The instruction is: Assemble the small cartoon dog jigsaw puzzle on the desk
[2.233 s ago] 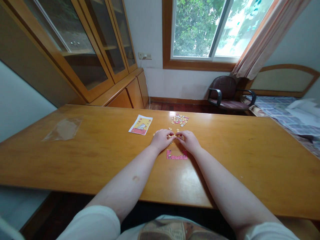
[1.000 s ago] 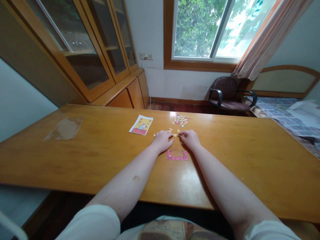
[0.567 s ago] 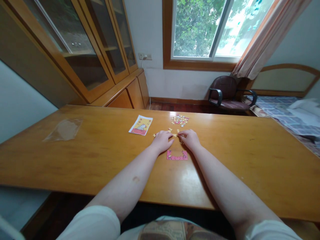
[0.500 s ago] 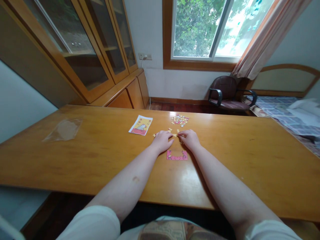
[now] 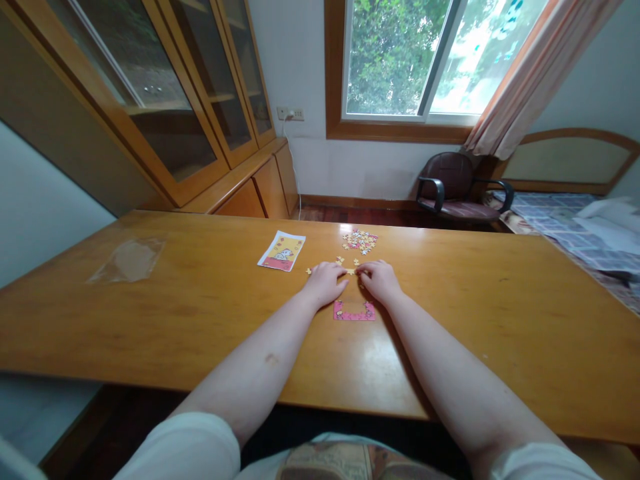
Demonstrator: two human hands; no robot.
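Between my two hands a small yellow puzzle piece (image 5: 351,271) lies on the wooden table. My left hand (image 5: 324,283) rests palm down, its fingertips pressed on the left end of this piece and its thumb held apart. From the other side, my right hand (image 5: 381,280) pinches at the piece's right end with bent fingers, which hide part of it. Closer to me is a partly joined pink puzzle section (image 5: 354,316), U-shaped with its gap facing away. Loose yellow pieces (image 5: 340,259) lie just beyond my fingers, and another piece (image 5: 309,271) is left of my left hand.
A heap of mixed puzzle pieces (image 5: 360,241) lies near the table's far edge. Left of it is a picture card (image 5: 282,251) with a white animal on yellow and pink. A clear plastic bag (image 5: 131,260) lies far left on the table (image 5: 225,313). Beyond stands an office chair (image 5: 453,183).
My right fingers have shifted very slightly at the yellow piece. My left hand and the other things stay in place.
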